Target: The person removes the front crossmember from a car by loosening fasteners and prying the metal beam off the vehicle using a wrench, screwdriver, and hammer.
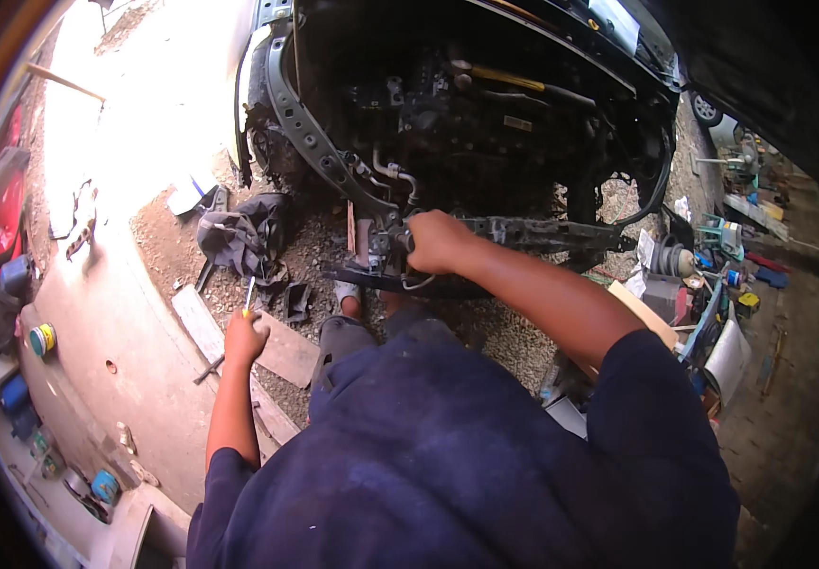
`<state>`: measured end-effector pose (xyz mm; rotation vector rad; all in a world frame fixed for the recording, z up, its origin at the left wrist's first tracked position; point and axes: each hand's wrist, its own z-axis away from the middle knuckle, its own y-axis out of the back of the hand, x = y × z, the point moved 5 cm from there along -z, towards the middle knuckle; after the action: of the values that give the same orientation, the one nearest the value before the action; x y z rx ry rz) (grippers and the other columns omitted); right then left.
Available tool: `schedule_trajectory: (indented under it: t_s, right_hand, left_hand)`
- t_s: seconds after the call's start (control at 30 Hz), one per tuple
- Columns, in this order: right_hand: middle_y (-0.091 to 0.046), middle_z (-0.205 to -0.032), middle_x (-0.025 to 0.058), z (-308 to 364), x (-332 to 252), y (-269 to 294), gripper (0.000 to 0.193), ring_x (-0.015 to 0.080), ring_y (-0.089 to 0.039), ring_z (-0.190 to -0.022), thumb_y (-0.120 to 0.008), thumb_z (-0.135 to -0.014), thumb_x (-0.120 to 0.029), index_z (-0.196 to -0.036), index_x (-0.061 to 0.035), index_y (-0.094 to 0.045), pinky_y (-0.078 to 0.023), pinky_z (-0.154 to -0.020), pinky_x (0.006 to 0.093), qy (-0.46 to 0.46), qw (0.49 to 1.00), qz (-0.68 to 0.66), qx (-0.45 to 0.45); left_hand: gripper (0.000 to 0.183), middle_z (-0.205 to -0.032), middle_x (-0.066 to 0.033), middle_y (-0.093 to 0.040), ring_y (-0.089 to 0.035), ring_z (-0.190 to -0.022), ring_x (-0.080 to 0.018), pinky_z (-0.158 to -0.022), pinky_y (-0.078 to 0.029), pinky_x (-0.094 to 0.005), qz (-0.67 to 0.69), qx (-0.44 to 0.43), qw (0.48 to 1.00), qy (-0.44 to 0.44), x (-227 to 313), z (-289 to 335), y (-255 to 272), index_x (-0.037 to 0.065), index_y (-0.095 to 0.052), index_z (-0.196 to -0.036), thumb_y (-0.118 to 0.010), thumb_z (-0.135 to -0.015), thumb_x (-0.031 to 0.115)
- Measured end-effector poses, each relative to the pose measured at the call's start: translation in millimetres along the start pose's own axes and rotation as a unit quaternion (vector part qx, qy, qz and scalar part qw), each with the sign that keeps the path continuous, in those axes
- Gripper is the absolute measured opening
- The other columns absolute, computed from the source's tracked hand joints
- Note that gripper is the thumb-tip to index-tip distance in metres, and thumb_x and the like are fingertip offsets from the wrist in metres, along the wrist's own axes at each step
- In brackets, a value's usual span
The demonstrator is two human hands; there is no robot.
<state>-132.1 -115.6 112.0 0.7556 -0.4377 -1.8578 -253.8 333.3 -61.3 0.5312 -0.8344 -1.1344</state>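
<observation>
My left hand (244, 338) is closed around a screwdriver (248, 300) with a yellow handle, its shaft pointing up and away from me. It is held out to the left, above wooden boards on the ground. My right hand (436, 243) reaches across to the car's front crossmember (542, 233), its fingers curled over the left end beside a small bracket. Part of the fingertips is hidden. Just beyond it, a bent metal pipe (396, 173) rises into the open engine bay (523, 142). A curved metal fender rail (307, 123) runs along the bay's left side.
A hammer (502, 78) with a yellow handle lies across the far engine bay. Dark crumpled cloth (243, 232) sits on the gravel to the left. A wooden board (286, 349) lies near my legs. Tools and parts clutter the right side, including a blue-lidded tub (727, 235).
</observation>
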Motion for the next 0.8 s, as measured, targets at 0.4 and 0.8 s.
schedule_trajectory:
  t_s: [0.4,0.8]
  right_hand:
    - [-0.079,-0.092,0.0215,-13.2,13.7,-1.9,0.020,0.0370,-0.079,-0.093,-0.075,-0.074,-0.015,-0.088,-0.0015,-0.080,-0.062,-0.080,0.0475,0.016,0.998,0.008,0.061]
    - [-0.080,-0.105,0.0213,-5.4,-1.3,-0.4,0.029,0.0343,-0.079,-0.097,-0.080,-0.070,-0.015,-0.096,-0.0021,-0.083,-0.063,-0.082,0.0457,0.093,0.987,0.120,0.046]
  left_hand:
    - [0.043,-0.113,-0.0248,-0.079,-0.077,-0.110,-0.0359,-0.101,-0.058,-0.0418,0.039,-0.143,0.979,0.144,-84.0,84.6,-61.3,0.006,-0.084,-0.116,-0.089,-0.079,0.027]
    - [0.041,-0.114,-0.0254,-0.079,-0.077,-0.109,-0.0371,-0.100,-0.058,-0.0435,0.079,-0.101,0.986,0.104,-43.1,54.0,-22.9,0.003,-0.082,-0.117,-0.087,-0.085,0.027]
